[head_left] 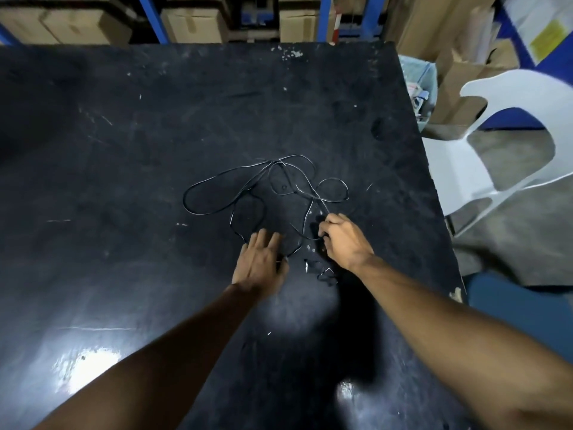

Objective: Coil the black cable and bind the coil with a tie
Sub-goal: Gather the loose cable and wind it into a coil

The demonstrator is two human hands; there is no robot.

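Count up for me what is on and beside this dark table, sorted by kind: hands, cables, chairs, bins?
Hands: 2, the left hand flat and open, the right hand closed on the black cable
Cables: 1, lying in loose loops on the table
Chairs: 1, the white chair
Bins: 1, the bin beside the table
Total: 5

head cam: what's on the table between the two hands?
Head view: between the left hand and right hand, loose strands of the thin black cable cross the scuffed black tabletop, with small dark bits, possibly ties, just nearer the person.
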